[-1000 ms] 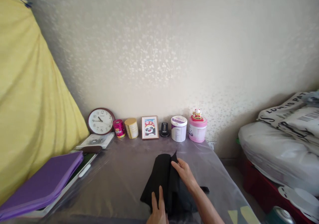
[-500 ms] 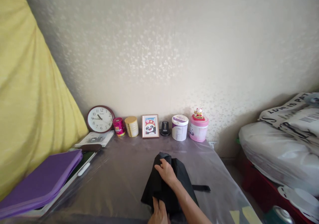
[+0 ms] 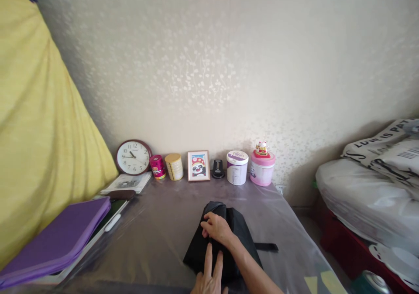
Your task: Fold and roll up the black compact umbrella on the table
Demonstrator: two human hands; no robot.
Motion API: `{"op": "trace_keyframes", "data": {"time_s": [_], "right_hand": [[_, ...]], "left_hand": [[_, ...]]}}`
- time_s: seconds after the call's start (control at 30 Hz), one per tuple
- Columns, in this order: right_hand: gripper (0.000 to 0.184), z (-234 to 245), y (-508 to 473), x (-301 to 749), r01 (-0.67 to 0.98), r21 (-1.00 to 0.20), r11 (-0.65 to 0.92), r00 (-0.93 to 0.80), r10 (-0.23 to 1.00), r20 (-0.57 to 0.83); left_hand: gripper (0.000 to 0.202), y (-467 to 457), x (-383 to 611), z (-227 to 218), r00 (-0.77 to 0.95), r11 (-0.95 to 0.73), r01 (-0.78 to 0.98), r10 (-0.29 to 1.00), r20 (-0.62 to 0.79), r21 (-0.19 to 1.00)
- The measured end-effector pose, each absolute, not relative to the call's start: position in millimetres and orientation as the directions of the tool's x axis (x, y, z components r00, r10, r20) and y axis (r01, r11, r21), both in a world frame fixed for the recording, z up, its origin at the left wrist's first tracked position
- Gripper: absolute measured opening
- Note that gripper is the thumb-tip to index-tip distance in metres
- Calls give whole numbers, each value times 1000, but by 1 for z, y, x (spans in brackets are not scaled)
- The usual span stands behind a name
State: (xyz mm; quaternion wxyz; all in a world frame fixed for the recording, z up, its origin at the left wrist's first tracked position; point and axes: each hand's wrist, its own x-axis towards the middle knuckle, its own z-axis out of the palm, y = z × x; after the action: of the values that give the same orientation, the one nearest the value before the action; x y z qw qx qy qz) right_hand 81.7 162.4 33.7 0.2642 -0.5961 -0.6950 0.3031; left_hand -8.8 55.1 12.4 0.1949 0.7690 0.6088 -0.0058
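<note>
On the table in front of me lies a piece of black fabric point(image 3: 194, 251), folded and pleated, with a strap point(image 3: 266, 247) sticking out to its right. I cannot tell exactly what kind of article it is. My right hand point(image 3: 218, 228) reaches across its middle, fingers curled and pinching the cloth. Below it, near the bottom edge of the view, my left hand point(image 3: 211, 274) rests on the fabric. Two of its fingers are stretched forward and apart, touching the cloth just under my right hand.
Along the wall stand a round clock point(image 3: 133, 158), a pink tin point(image 3: 158, 167), a yellow-lidded container point(image 3: 174, 166), a panda picture frame point(image 3: 198, 166), and two tubs point(image 3: 237, 168). Purple folders point(image 3: 62, 233) lie at left. Bagged bedding point(image 3: 363, 198) sits beyond the table's right edge.
My left hand has moved forward up the black fabric, and its fingers now show stretched out. My right hand's fingers have curled down onto the cloth. The view has shifted slightly.
</note>
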Motion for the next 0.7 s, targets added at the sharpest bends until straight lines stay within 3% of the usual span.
{"op": "trace_keyframes", "data": {"time_s": [0.17,0.3,0.43,0.53,0.7], "right_hand": [[22,35,163,78,720,-676,157,-194,981,21],[22,39,150,76,754,-623,206,-197,977,84],[22,36,124,84,636,-602,484,-372,875,310],[26,28,115,98,569,-562,601,-436,799,413],[27,16,146,118,652,-455,606,-440,792,424]], "left_hand": [[89,62,4,11,259,-157,937,913,-315,313],[79,66,5,1,220,-108,943,912,-347,314],[70,70,4,-10,201,-77,945,905,-376,318],[70,71,3,-16,181,-56,939,920,-349,339],[71,69,5,-20,146,-43,930,955,-260,364]]}}
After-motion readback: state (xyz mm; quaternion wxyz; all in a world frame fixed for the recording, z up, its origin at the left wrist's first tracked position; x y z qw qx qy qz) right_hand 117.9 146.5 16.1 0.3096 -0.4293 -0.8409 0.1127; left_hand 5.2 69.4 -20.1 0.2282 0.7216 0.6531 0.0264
